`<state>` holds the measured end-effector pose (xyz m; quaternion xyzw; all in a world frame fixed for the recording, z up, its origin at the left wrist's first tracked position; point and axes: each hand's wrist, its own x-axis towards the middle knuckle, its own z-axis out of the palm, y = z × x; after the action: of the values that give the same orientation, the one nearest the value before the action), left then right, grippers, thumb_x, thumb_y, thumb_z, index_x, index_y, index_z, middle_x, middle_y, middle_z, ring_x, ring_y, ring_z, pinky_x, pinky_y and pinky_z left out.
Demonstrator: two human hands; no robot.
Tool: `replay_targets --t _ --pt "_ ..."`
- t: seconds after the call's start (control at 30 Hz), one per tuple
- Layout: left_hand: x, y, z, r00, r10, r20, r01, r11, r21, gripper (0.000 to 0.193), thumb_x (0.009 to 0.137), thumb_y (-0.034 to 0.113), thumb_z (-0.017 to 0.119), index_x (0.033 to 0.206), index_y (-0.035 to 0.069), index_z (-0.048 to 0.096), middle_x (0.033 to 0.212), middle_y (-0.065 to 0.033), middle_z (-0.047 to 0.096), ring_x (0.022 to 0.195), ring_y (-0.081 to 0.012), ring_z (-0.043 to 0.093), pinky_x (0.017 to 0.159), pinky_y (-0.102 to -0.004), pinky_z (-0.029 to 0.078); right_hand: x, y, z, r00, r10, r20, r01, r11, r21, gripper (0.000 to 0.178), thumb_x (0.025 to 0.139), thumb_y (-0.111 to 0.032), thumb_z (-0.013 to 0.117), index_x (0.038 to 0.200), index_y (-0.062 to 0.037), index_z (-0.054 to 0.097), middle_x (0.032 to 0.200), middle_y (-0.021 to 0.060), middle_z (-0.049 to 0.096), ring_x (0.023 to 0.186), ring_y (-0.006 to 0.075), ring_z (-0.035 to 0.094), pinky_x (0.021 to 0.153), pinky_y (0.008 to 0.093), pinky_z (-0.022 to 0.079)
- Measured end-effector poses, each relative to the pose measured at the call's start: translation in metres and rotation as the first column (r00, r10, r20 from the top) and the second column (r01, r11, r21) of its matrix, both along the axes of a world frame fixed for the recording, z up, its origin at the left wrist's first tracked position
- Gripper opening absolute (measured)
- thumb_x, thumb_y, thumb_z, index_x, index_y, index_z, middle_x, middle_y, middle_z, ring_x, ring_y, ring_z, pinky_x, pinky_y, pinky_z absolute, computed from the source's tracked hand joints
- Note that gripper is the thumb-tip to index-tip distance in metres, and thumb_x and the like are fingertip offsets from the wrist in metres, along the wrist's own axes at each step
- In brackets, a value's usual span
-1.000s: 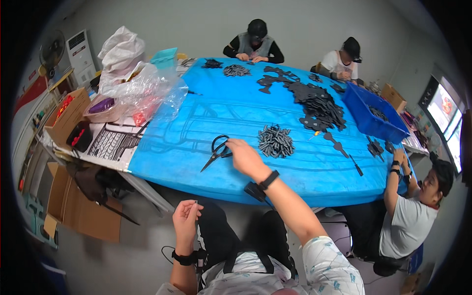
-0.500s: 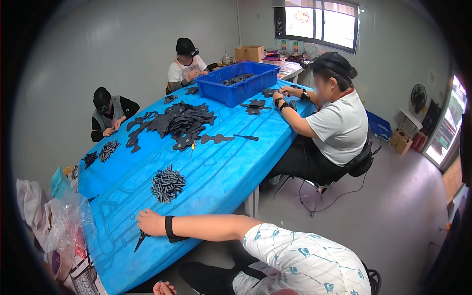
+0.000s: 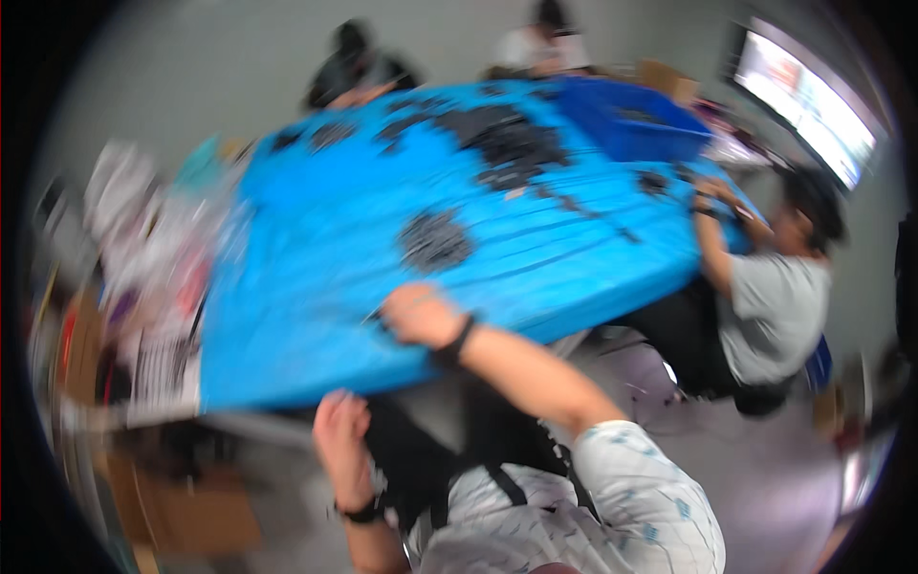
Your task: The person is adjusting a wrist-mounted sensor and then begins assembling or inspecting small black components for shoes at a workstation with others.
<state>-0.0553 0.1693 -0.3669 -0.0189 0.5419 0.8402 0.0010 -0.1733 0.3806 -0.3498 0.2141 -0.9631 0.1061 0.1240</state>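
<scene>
My right hand is stretched over the near part of the blue-covered table, fingers curled and blurred by motion. A dark pointed tool sticks out at its fingertips; its exact kind is smeared. Beyond that hand lies a loose pile of small dark grey pieces. My left hand is raised in front of the table's near edge, above my lap, with its fingers curled in. Whether anything is inside them cannot be made out. Both wrists wear black bands.
A heap of flat black pieces lies farther back, beside a blue crate. One person works at the right; two more sit across the far side. Plastic bags crowd the left edge, with a cardboard box below.
The view has swung left and down, blurring everything. My left hand has come up from the lower edge. My right hand, earlier over the black pointed tool on the table, stands nearer the table's edge.
</scene>
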Motion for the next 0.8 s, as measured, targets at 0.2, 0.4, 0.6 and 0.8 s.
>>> replay_targets --t 0.2,0.4,0.6,0.8 --pt "-0.004 0.017 0.013 0.997 -0.073 0.010 0.073 0.997 0.020 0.013 0.091 0.008 0.060 0.101 0.001 0.059 0.080 -0.0057 0.062 0.068 -0.0093 0.054 0.061 -0.0222 0.042 0.077 0.033 0.021 0.924 -0.051 0.378 0.296 0.721 -0.626 0.027 0.084 -0.021 0.068 0.075 -0.0031 0.051 0.056 0.0041 0.050 0.051 0.0111 0.051 0.047 0.0283 0.040" --pt "-0.005 0.030 0.011 0.979 -0.203 0.012 0.201 0.975 0.099 0.008 0.091 0.009 0.060 0.096 0.002 0.060 0.083 -0.0043 0.062 0.073 -0.0087 0.054 0.067 -0.0219 0.043 0.162 0.040 -0.004 0.846 0.297 0.444 0.316 0.392 -0.864 0.025 0.092 -0.028 0.058 0.088 -0.0054 0.047 0.058 -0.0013 0.047 0.050 0.0075 0.046 0.048 0.0226 0.035" --pt "-0.003 0.068 0.017 0.988 -0.152 0.003 0.147 0.965 0.215 0.006 0.091 0.009 0.061 0.094 0.004 0.060 0.093 -0.0051 0.062 0.084 -0.0097 0.055 0.075 -0.0243 0.044 0.198 0.021 -0.001 0.789 0.261 0.556 0.364 0.530 -0.766 0.033 0.095 -0.036 0.052 0.092 -0.0036 0.048 0.062 0.0050 0.054 0.056 0.0149 0.056 0.055 0.0280 0.044" --pt "0.000 0.093 0.017 0.997 -0.024 -0.071 0.033 0.992 0.119 0.009 0.092 0.011 0.061 0.096 0.003 0.060 0.104 -0.0064 0.061 0.093 -0.0113 0.057 0.081 -0.0261 0.046 0.199 0.009 0.001 0.762 0.260 0.593 0.456 0.434 -0.777 0.029 0.097 -0.032 0.049 0.096 -0.0025 0.046 0.064 0.0071 0.055 0.058 0.0178 0.058 0.057 0.0310 0.045"
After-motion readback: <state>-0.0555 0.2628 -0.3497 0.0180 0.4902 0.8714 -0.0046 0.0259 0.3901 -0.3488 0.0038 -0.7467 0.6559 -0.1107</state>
